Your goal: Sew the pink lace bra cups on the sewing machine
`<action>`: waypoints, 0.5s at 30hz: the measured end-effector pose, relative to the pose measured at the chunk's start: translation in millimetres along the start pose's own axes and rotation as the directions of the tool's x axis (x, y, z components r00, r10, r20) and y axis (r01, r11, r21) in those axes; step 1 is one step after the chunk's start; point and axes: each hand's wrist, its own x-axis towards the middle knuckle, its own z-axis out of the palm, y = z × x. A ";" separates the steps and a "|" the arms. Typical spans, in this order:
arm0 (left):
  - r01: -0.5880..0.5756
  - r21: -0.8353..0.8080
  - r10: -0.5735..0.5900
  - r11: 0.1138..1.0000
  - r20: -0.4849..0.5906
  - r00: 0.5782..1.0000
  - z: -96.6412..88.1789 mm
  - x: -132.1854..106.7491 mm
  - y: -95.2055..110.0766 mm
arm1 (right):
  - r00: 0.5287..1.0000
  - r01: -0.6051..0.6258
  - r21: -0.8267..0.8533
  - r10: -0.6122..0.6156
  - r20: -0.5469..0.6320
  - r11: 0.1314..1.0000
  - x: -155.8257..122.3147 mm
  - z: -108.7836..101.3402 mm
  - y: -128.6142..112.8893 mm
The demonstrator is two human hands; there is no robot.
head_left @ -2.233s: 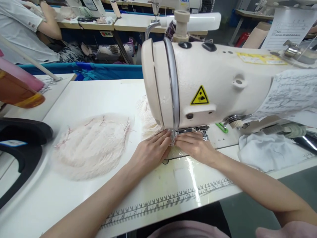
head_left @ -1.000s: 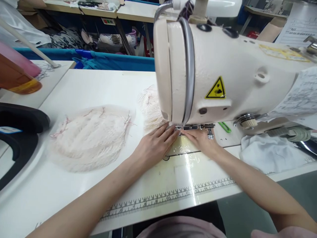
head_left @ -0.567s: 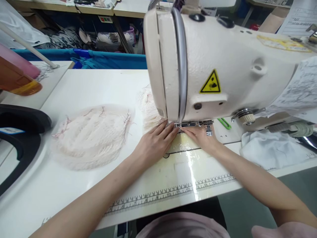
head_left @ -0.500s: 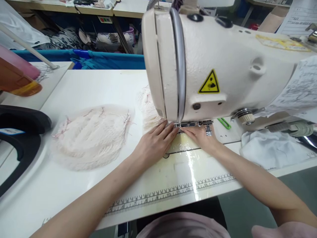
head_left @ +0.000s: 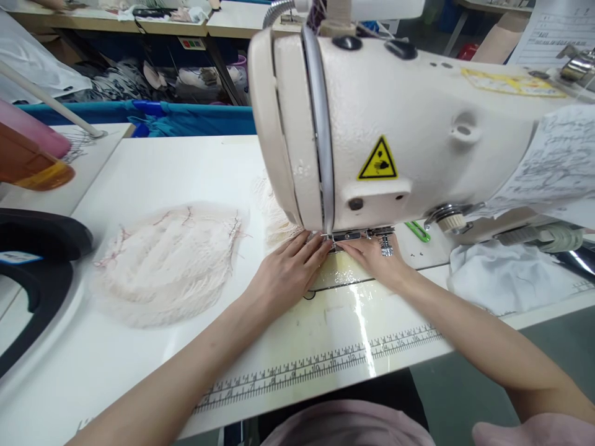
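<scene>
A cream sewing machine (head_left: 395, 124) fills the upper right. Both my hands lie flat on the plate under its head. My left hand (head_left: 288, 272) presses down with fingers stretched toward the presser foot (head_left: 346, 235), its fingertips on the edge of a pale lace piece (head_left: 274, 217) that runs back behind the needle. My right hand (head_left: 374, 257) rests just right of it, fingers flat and pointing left at the foot. The needle itself is hidden by the machine head.
A stack of cream lace pieces (head_left: 167, 260) lies on the white table (head_left: 162, 167) to the left. A black curved object (head_left: 37, 260) sits at the far left. White cloth (head_left: 502, 279) and green snips (head_left: 418, 231) lie right of the machine. A ruler strip (head_left: 316, 365) runs along the front edge.
Both hands have stayed at the presser foot, creeping slightly forward. The view has shifted a little; the lace stack has not moved.
</scene>
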 end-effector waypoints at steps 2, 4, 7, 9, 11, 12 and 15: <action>0.006 -0.008 -0.006 1.000 0.008 1.000 0.2 -0.3 -0.2 | 1.000 -0.025 0.018 0.025 -0.013 1.000 -0.6 0.8 0.8; 0.001 0.000 -0.001 1.000 0.003 1.000 -0.2 -0.6 -0.1 | 1.000 -0.025 -0.011 0.025 -0.002 1.000 -1.6 2.4 2.6; -0.048 0.062 0.050 0.997 -0.029 0.998 -2.1 -1.6 1.1 | 1.000 0.002 -0.057 -0.002 0.012 0.998 -4.0 5.2 5.6; -0.089 0.104 0.094 0.991 -0.041 0.995 -3.6 -2.5 2.4 | 1.000 0.023 -0.070 -0.022 0.013 0.997 -6.2 6.2 6.0; -0.101 0.111 0.106 0.989 -0.035 0.994 -4.3 -3.2 3.5 | 0.999 0.042 -0.100 -0.043 -0.009 0.994 -8.9 6.0 4.2; -0.092 0.101 0.095 0.991 -0.030 0.995 -4.2 -3.4 3.7 | 0.998 0.053 -0.124 -0.058 -0.031 0.991 -10.3 5.4 2.5; -0.033 0.057 0.035 0.998 -0.030 0.999 -3.2 -2.6 2.6 | 0.987 0.115 -0.194 -0.133 -0.084 0.974 -14.0 2.5 -3.8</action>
